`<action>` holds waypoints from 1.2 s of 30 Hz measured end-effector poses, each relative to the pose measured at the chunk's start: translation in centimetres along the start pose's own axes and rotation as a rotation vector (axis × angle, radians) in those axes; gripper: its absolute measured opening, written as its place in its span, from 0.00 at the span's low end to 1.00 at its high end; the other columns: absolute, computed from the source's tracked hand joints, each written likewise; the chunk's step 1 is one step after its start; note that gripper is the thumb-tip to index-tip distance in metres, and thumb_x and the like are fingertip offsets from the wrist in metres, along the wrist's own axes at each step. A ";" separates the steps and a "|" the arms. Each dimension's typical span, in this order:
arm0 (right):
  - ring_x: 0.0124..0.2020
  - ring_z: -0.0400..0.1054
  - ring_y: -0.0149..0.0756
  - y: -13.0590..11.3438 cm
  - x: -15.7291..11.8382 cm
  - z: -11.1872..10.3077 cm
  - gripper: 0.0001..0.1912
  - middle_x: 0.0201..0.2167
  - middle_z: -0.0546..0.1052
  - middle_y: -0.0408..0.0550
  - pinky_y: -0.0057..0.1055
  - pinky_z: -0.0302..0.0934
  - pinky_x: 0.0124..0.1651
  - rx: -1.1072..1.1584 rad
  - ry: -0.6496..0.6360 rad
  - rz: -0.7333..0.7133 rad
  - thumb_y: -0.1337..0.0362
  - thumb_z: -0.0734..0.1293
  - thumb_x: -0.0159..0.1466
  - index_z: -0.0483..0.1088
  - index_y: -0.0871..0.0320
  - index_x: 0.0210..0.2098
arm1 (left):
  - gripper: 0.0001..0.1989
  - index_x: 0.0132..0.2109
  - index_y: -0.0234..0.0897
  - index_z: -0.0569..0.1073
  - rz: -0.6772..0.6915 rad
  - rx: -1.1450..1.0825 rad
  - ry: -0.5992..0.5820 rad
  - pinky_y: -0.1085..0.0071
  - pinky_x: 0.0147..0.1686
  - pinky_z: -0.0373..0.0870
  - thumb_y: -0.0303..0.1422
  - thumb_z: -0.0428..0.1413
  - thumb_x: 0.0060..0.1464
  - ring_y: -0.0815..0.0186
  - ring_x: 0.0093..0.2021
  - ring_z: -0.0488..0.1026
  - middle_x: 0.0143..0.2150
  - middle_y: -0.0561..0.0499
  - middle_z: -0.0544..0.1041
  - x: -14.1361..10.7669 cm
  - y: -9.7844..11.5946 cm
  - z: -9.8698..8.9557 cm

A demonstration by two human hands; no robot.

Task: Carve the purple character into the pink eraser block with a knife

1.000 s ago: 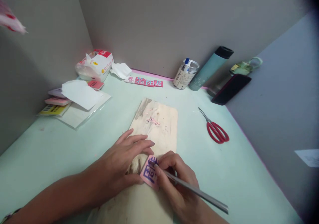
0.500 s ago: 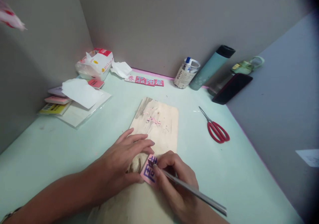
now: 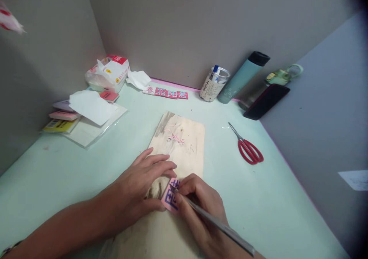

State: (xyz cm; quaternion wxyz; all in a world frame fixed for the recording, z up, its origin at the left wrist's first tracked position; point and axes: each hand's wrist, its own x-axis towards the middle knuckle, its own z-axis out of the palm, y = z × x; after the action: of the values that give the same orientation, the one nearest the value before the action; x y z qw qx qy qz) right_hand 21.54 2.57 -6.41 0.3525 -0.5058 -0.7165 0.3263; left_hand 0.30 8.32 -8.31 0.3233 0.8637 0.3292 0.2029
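My left hand (image 3: 143, 178) is spread, its thumb against the near-left corner of the pink block (image 3: 169, 202) and its fingers fanned out near the far corner. My right hand (image 3: 202, 205) pinches the carving knife (image 3: 220, 224) low, close to its blade. The knife's long axis runs from near right to far left: the tip points away from me and leftward, down on the block's blue character, and the handle's end reaches back over my right forearm.

The block sits at a slant on the wooden board (image 3: 192, 136), in front of me between my hands. Its left edge runs away from me and to the right; my right fingers cover its right side, so I can't tell its long axis. Pink shavings (image 3: 176, 139) lie farther up the board. On the bench (image 3: 97, 174) to the right, the scissors (image 3: 249, 150) point away from me, slightly left, red handles nearer me.
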 end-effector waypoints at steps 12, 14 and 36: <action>0.26 0.64 0.32 -0.4 0.2 -0.4 0.09 0.27 0.70 0.43 0.30 0.57 0.30 -0.027 -0.031 -0.035 0.68 0.61 0.71 0.63 0.54 0.32 | 0.24 0.59 0.44 0.70 0.008 -0.014 0.027 0.48 0.74 0.44 0.36 0.65 0.57 0.54 0.69 0.63 0.60 0.48 0.77 -0.1 -0.2 0.2; 0.27 0.64 0.32 -0.4 0.1 -0.5 0.09 0.28 0.70 0.43 0.30 0.57 0.30 -0.030 -0.046 -0.032 0.68 0.61 0.71 0.64 0.55 0.33 | 0.25 0.59 0.44 0.69 0.019 -0.018 0.038 0.49 0.74 0.42 0.36 0.65 0.57 0.55 0.69 0.63 0.60 0.49 0.76 -0.2 -0.3 0.4; 0.27 0.62 0.31 -0.8 0.3 -1.0 0.09 0.27 0.67 0.40 0.30 0.56 0.31 -0.040 -0.101 -0.036 0.68 0.60 0.71 0.60 0.54 0.32 | 0.25 0.60 0.46 0.66 0.052 0.005 0.022 0.54 0.74 0.40 0.40 0.64 0.61 0.58 0.70 0.61 0.60 0.51 0.76 -0.2 -0.7 0.3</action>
State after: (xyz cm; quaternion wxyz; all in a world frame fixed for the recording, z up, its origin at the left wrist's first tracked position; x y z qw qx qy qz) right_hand 21.91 2.79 -5.15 0.3114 -0.4827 -0.7487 0.3308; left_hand 0.02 8.42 -9.05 0.3120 0.8705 0.3106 0.2198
